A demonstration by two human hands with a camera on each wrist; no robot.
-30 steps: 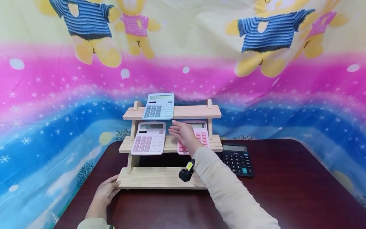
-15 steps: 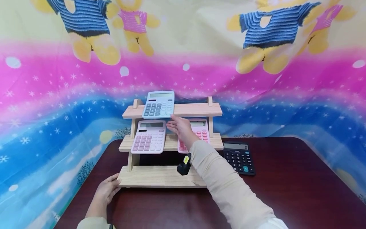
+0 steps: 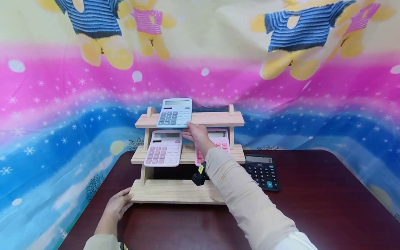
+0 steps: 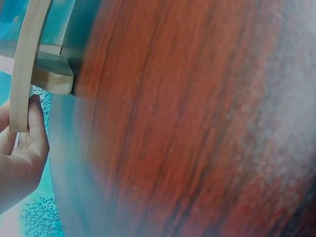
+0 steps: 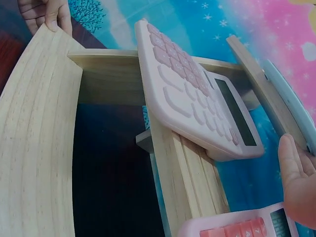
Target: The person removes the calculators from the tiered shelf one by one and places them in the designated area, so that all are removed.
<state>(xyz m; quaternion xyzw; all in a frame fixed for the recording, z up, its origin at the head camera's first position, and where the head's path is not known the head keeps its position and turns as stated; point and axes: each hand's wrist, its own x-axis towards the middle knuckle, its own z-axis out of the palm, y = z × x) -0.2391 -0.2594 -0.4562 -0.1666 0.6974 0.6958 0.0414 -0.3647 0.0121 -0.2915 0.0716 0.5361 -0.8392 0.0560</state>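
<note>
A three-tier wooden display stand point(image 3: 178, 191) stands on the table. My left hand point(image 3: 117, 208) pinches the left end of its bottom board; the left wrist view shows that hand point(image 4: 24, 153) with digits on both sides of the board. On the top tier leans a light blue calculator point(image 3: 174, 113). My right hand point(image 3: 199, 136) reaches to its lower right corner, fingers fairly straight, the foremost digit overlapping the corner. The middle tier bears a pale pink calculator point(image 3: 164, 147) on the left. To its right is a brighter pink calculator point(image 3: 223, 139), partly hidden by my right hand.
A black calculator point(image 3: 260, 170) lies on the dark red-brown table point(image 3: 325, 194) right of the stand, partly behind my right sleeve point(image 3: 247, 194). A printed cloth point(image 3: 281, 114) with bears and snowflakes hangs close behind. A small black camera point(image 3: 199, 177) is strapped to my right wrist.
My right hand has moved up and slightly left, from in front of the brighter pink calculator to the light blue one's lower right corner. The left hand keeps its grip on the stand.
</note>
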